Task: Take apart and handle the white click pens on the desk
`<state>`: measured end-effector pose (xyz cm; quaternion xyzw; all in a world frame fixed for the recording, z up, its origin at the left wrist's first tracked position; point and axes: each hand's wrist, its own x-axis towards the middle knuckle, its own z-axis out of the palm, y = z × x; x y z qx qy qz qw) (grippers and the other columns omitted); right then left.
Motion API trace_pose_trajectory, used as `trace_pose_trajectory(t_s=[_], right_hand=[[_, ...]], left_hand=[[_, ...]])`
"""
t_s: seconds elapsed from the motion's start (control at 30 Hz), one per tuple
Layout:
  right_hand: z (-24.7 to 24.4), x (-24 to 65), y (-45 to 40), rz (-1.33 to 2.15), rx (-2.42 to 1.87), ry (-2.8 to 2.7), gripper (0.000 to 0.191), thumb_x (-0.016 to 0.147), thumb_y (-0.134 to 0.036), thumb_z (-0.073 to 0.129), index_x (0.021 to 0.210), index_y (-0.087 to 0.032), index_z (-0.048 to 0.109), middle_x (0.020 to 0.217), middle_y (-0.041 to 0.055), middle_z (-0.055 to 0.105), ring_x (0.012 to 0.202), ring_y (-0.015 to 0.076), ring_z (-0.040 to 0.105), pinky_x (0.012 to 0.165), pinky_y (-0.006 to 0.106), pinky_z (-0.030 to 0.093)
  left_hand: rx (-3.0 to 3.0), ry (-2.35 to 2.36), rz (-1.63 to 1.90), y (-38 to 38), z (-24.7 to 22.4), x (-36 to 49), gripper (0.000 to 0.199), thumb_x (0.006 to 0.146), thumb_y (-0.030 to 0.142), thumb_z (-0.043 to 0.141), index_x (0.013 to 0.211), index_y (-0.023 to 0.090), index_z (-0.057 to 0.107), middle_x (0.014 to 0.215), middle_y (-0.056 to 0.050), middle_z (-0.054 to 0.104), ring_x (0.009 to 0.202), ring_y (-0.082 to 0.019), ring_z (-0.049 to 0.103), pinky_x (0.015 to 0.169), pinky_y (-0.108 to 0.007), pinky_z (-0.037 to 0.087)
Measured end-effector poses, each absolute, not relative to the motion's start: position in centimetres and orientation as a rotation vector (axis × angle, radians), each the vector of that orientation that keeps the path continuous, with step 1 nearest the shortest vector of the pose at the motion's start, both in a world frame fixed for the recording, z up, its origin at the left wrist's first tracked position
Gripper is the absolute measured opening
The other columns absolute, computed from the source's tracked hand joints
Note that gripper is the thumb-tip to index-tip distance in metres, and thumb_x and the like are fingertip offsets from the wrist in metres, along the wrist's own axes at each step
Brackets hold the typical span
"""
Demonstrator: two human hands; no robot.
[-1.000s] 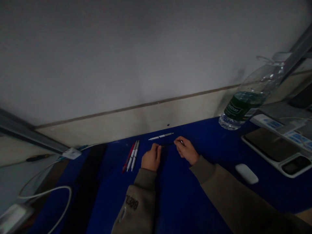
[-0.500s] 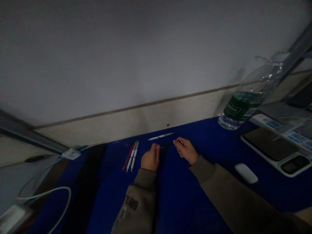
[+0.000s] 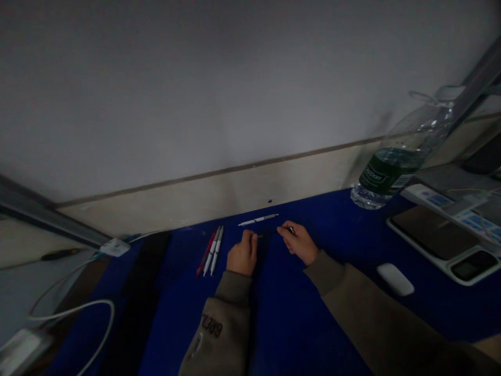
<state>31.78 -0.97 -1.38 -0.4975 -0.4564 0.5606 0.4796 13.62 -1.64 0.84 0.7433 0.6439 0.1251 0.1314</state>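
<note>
Dark pen [image 3: 270, 234] pinched at a blue desk [image 3: 297, 313]

The right hand [image 3: 298, 244] pinches the right end of the thin pen between thumb and fingers, with a small metal part glinting at the fingertips. The left hand [image 3: 242, 254] is curled beside the pen's other end; in the dim light, it cannot be told whether it grips the pen or only touches it.

Just left of that hand, a red pen [image 3: 205, 253] and two white pens [image 3: 215, 250] lie close together, slanting across the desk. A lone white pen [image 3: 258, 220] lies just above the hands, apart from that group. As things lie, the dark pen is the only one in hand, and the other four rest on the desk.

Toward the right of the frame stand a plastic water bottle [image 3: 389, 172] with a green label and a white mouse [image 3: 395, 279]. A white cable [image 3: 70, 313] curves at lower left.
</note>
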Motion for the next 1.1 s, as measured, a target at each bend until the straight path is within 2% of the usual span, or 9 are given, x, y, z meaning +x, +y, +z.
trace_pose_trajectory(t_s=[0.1, 0.27, 0.43, 0.7, 0.87, 1.1], right_hand=[[-1.3, 31.76, -1.0, 1.363, -1.202, -1.107, 0.031, 0.078, -0.049, 0.06, 0.074, -0.021, 0.048, 0.047, -0.0093, 0.036, 0.036, 0.0054, 0.028, 0.032, 0.018, 0.019], [-1.47, 31.68, -0.88, 1.423, -1.193, -1.081, 0.038, 0.082, -0.054, 0.053, 0.068, -0.02, 0.045, 0.046, -0.0093, 0.032, 0.034, 0.0045, 0.025, 0.031, 0.017, 0.016], [-1.26, 31.65, -0.84, 1.432, -1.18, -1.054, 0.035, 0.079, -0.051, 0.058, 0.069, -0.02, 0.044, 0.047, -0.0097, 0.033, 0.035, 0.0042, 0.025, 0.032, 0.017, 0.017], [-1.33, 31.69, -0.87, 1.436, -1.176, -1.067, 0.037, 0.08, -0.054, 0.056, 0.07, -0.021, 0.044, 0.047, -0.0093, 0.034, 0.036, 0.0044, 0.026, 0.032, 0.016, 0.017], [-1.44, 31.55, -0.84, 1.437, -1.181, -1.034, 0.039, 0.08, -0.056, 0.056, 0.069, -0.02, 0.043, 0.047, -0.0097, 0.032, 0.035, 0.0045, 0.025, 0.032, 0.017, 0.016], [-1.5, 31.54, -0.74, 1.425, -1.185, -0.993, 0.04, 0.079, -0.056, 0.057, 0.069, -0.021, 0.04, 0.049, -0.0096, 0.032, 0.036, 0.0045, 0.024, 0.032, 0.017, 0.016]], left_hand=[[2.156, 1.874, 0.352, -1.64, 0.87, 13.59, 0.029, 0.098, 0.04, 0.022, 0.104, 0.023, 0.045, 0.073, -0.002, 0.065, 0.071, -0.02, 0.066, 0.057, -0.025, 0.034], [2.174, 1.891, 0.401, -1.81, 0.9, 13.73, 0.029, 0.099, 0.039, 0.022, 0.103, 0.023, 0.045, 0.071, -0.002, 0.065, 0.069, -0.021, 0.066, 0.055, -0.025, 0.033], [2.211, 1.862, 0.317, -1.8, 0.97, 13.72, 0.029, 0.099, 0.039, 0.023, 0.104, 0.023, 0.046, 0.075, -0.002, 0.067, 0.071, -0.02, 0.067, 0.056, -0.025, 0.034], [2.395, 1.722, 0.142, -1.78, 0.85, 13.76, 0.033, 0.098, 0.044, 0.029, 0.105, 0.024, 0.054, 0.08, -0.002, 0.067, 0.074, -0.018, 0.065, 0.055, -0.023, 0.035], [2.496, 1.61, 0.221, -1.84, 0.52, 13.71, 0.036, 0.097, 0.046, 0.029, 0.097, 0.025, 0.058, 0.086, -0.002, 0.067, 0.079, -0.015, 0.063, 0.059, -0.021, 0.036], [2.42, 1.683, 0.233, -1.87, 0.96, 13.63, 0.04, 0.095, 0.051, 0.032, 0.097, 0.028, 0.065, 0.088, -0.002, 0.068, 0.082, -0.016, 0.063, 0.06, -0.022, 0.036]])
